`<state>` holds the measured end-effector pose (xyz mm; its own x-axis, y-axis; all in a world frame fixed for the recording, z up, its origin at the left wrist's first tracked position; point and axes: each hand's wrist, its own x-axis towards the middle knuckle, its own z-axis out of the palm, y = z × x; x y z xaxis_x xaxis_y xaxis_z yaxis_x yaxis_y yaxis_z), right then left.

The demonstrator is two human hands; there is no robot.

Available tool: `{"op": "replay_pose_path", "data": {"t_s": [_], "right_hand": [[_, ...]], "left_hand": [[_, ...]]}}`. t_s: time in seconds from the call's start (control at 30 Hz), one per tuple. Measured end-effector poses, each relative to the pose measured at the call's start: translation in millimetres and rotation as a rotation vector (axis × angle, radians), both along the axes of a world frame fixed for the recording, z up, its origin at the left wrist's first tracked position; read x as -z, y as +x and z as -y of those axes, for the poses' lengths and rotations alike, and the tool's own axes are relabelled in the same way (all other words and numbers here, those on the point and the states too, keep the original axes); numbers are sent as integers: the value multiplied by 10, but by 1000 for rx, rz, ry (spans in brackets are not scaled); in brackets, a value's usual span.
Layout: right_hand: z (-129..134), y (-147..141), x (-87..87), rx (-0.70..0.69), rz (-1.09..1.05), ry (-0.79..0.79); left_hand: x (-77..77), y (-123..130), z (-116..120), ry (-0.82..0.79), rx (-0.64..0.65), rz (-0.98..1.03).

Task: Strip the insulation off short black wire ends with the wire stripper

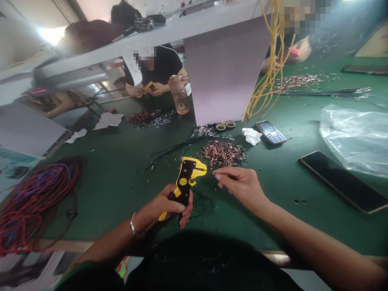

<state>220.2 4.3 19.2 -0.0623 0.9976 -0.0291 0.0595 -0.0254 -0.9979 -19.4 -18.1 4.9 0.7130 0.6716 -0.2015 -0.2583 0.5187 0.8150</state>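
My left hand (178, 206) is wrapped round the handles of a yellow and black wire stripper (186, 178), its jaws pointing right. Close to those jaws, my right hand (239, 180) is closed in a pinch between thumb and forefinger. What it pinches is too small to make out for sure. Just beyond both hands lies a pile of short black wires with bare copper ends (224, 153). A bundle of longer black wires (182, 143) stretches away to the left of the pile. Small black scraps (204, 202) lie on the green table below the stripper.
Red and blue cable coils (39, 198) fill the left side. To the right are a smartphone (342, 180), a keypad phone (271, 132), crumpled tissue (251, 136) and a plastic bag (357, 137). Yellow wires (269, 72) hang beside a white panel (224, 72). Co-workers sit across the table.
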Motion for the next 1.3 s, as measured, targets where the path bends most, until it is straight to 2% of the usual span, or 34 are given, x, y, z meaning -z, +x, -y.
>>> {"op": "replay_pose_path", "data": {"t_s": [0.17, 0.4, 0.73, 0.93, 1.03, 1.13, 1.3], "right_hand": [[-7, -1, 22, -5, 1, -19], [-14, -18, 40, -18, -6, -62], [-49, -7, 125, -44, -45, -98], [-17, -27, 127, -65, 22, -38], [19, -42, 162, -84, 93, -1], [64, -65, 224, -146, 194, 104], [130, -111, 297, -286, 297, 244]], "left_hand": [[-18, 37, 42, -12, -30, -19], [38, 44, 77, -29, -111, -44], [40, 7, -34, -49, -59, 54], [-3, -84, -164, 27, -166, 71], [2, -94, -222, 111, -297, 26], [46, -74, -246, 188, -400, -64], [113, -23, -197, 259, -402, -186]]}}
